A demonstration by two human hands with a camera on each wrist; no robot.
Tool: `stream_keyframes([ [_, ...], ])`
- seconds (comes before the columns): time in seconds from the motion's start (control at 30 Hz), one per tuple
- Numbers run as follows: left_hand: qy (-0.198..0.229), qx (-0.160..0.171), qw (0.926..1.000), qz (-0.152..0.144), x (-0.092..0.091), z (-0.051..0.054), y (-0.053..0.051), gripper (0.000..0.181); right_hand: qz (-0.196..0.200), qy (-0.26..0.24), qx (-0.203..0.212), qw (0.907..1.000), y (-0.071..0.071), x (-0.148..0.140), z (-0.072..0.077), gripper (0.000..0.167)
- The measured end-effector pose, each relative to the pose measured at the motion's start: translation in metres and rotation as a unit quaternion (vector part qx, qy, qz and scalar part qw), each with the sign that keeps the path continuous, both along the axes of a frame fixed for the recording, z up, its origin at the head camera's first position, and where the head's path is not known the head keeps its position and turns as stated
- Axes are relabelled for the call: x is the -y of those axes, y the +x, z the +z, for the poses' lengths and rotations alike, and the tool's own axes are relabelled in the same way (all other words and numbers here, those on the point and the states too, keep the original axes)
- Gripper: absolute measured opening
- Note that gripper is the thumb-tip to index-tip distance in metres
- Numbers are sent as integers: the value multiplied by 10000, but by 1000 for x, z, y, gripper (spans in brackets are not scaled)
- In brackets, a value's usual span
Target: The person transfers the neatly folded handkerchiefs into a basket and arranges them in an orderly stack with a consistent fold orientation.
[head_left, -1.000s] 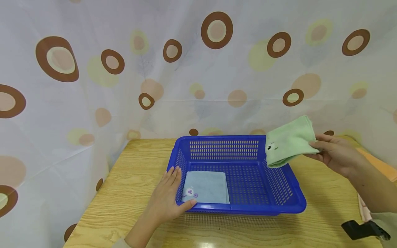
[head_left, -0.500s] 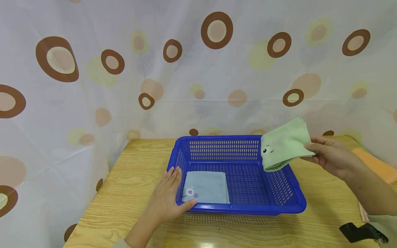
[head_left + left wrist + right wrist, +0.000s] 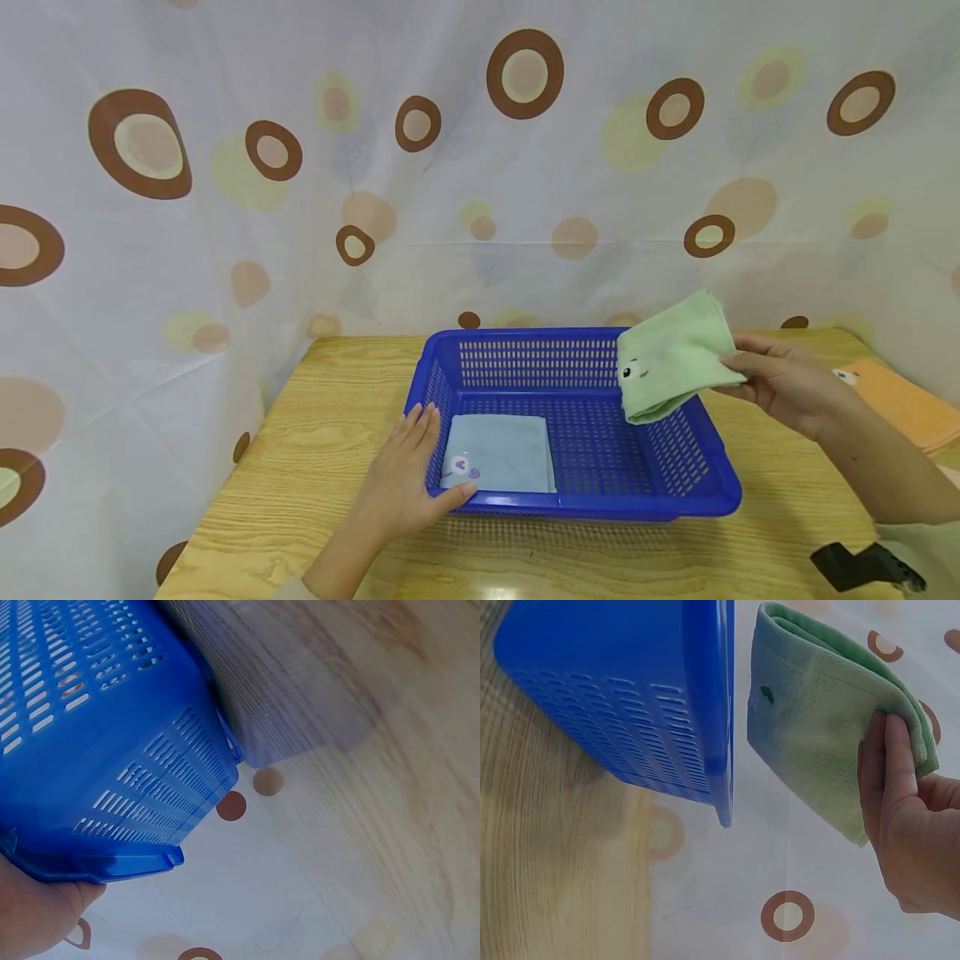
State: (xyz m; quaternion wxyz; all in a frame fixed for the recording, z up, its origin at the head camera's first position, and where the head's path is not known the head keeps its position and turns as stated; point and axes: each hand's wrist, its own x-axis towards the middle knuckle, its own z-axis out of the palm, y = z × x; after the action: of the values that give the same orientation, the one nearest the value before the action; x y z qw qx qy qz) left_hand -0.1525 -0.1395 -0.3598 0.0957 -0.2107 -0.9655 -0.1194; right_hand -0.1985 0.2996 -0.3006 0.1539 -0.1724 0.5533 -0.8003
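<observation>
- I pinch a folded, pale-green terry cloth (image 3: pixel 675 360) at one end in my right hand (image 3: pixel 783 383). It slants in the air over the far right corner of the basket, clear of the rim; its layers show at the lower edge, and a dark-and-white eye marks its free end.
- The rectangular blue plastic basket (image 3: pixel 626 504), slotted all round, stands upright near the desk (image 3: pixel 330 450)'s far edge, its long sides running along it. My left hand (image 3: pixel 405 467) rests at its near left corner, thumb along the near rim.
- A folded light-blue cloth (image 3: pixel 502 450) lies flat inside that corner, a white-and-purple motif showing.
</observation>
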Motion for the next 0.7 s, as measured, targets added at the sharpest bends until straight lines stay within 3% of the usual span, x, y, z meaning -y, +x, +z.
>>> stream_keyframes([
  [0.7, -4, 18, 10000, -19, 0, 0, 0, 93, 169, 203, 57, 9996, 1, 22, -12, 41],
])
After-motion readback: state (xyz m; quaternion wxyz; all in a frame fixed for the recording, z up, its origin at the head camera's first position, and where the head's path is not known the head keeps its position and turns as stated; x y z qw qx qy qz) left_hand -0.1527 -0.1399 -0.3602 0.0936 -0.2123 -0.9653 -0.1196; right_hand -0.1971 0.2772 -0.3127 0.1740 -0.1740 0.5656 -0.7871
